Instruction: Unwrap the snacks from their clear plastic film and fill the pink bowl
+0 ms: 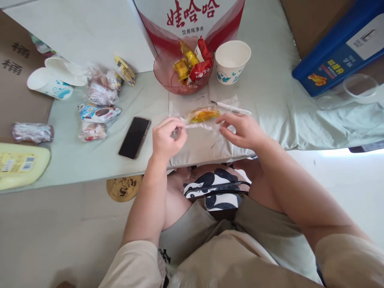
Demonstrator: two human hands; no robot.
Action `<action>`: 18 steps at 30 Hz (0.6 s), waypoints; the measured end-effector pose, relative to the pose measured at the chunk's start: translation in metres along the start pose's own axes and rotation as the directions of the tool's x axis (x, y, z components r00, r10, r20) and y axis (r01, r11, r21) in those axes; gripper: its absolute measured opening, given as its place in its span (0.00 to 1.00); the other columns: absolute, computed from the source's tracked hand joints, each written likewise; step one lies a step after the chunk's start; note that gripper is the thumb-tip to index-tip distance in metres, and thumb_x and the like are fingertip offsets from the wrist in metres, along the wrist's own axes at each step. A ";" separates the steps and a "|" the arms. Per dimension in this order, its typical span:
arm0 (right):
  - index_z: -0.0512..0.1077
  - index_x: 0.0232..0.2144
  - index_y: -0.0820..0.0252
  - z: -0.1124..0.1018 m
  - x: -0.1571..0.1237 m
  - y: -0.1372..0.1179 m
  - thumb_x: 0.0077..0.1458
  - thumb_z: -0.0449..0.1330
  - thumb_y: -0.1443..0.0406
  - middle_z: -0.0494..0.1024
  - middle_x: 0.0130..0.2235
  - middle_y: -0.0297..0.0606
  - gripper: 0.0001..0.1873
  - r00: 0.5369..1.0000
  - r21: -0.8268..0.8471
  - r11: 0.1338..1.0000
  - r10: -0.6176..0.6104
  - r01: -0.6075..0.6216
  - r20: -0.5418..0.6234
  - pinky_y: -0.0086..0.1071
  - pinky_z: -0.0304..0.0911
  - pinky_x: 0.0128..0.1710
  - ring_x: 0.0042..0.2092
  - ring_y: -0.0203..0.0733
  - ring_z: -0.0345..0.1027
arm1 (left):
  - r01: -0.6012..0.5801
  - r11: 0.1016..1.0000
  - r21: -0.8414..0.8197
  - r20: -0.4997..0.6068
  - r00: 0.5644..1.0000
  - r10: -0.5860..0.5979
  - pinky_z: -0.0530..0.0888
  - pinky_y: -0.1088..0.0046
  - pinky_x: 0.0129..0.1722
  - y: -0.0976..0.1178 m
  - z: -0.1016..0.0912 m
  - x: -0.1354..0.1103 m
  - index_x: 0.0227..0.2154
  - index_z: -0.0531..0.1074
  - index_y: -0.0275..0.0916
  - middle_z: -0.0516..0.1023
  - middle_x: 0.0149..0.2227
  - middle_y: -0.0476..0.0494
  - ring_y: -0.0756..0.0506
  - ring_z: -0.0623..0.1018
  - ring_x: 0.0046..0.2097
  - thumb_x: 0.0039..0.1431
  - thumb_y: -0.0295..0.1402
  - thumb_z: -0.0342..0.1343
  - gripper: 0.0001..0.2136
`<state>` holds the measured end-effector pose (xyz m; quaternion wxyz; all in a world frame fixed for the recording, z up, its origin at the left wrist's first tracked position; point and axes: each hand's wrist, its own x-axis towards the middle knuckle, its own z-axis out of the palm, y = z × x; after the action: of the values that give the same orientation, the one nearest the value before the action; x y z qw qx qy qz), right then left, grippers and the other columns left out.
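Note:
My left hand [167, 138] pinches the left end of a clear plastic wrapper [201, 117] with a yellow-orange snack inside. My right hand [243, 130] holds the wrapper's right end with fingers curled. The wrapper is stretched between both hands just above the pale green table [90, 160]. A pink bowl [168, 76] with red and yellow wrapped snacks stands just behind the hands. Beside it stands a white paper cup [232, 62].
A black phone [135, 137] lies left of my left hand. Several wrapped snacks [99, 114] lie at the left, with a tipped paper cup [49, 83] and a yellow pack [21, 165]. A red-and-white water carton [192, 18] stands behind; a blue box [342, 52] at right.

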<state>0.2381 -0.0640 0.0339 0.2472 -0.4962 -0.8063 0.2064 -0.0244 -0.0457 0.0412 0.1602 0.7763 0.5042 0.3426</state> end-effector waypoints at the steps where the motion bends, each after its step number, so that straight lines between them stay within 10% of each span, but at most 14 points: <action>1: 0.75 0.45 0.55 0.000 -0.001 -0.002 0.62 0.51 0.57 0.81 0.30 0.37 0.17 0.995 0.010 1.000 0.020 -0.021 0.095 0.37 0.63 0.38 0.34 0.45 0.73 | 0.028 0.999 -0.016 0.076 0.997 -0.026 0.75 0.69 0.36 0.001 -0.002 -0.003 0.26 0.73 0.42 0.79 0.31 0.48 0.48 0.76 0.31 0.52 0.29 0.56 0.03; 7: 0.79 0.36 0.54 0.005 0.001 -0.002 0.62 0.53 0.58 0.79 0.28 0.39 0.15 0.919 -0.275 0.937 0.291 -0.217 0.267 0.36 0.54 0.29 0.30 0.45 0.69 | 0.367 0.900 -0.235 0.576 0.799 -0.176 0.71 0.73 0.23 -0.008 -0.008 -0.013 0.28 0.76 0.41 0.80 0.25 0.48 0.50 0.74 0.21 0.57 0.40 0.55 0.09; 13: 0.77 0.38 0.55 0.015 0.007 0.001 0.59 0.56 0.61 0.80 0.35 0.43 0.11 0.961 -0.196 0.942 0.275 -0.271 -0.009 0.40 0.63 0.34 0.35 0.49 0.72 | 0.179 0.945 -0.275 0.035 0.984 -0.177 0.79 0.69 0.38 -0.014 0.000 -0.004 0.34 0.74 0.42 0.82 0.34 0.45 0.47 0.81 0.36 0.59 0.42 0.57 0.09; 18: 0.74 0.54 0.53 0.030 0.012 0.004 0.56 0.56 0.68 0.75 0.59 0.44 0.23 1.000 -0.138 0.990 -0.019 0.017 -0.014 0.51 0.65 0.56 0.59 0.57 0.66 | 0.091 0.991 -0.094 0.313 0.948 -0.057 0.73 0.60 0.60 -0.012 0.024 0.005 0.50 0.75 0.40 0.79 0.55 0.40 0.39 0.77 0.57 0.49 0.35 0.66 0.23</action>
<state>0.2184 -0.0537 0.0104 0.2201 -0.5063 -0.8212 0.1442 -0.0146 -0.0332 0.0186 0.2912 0.7913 0.4827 0.2368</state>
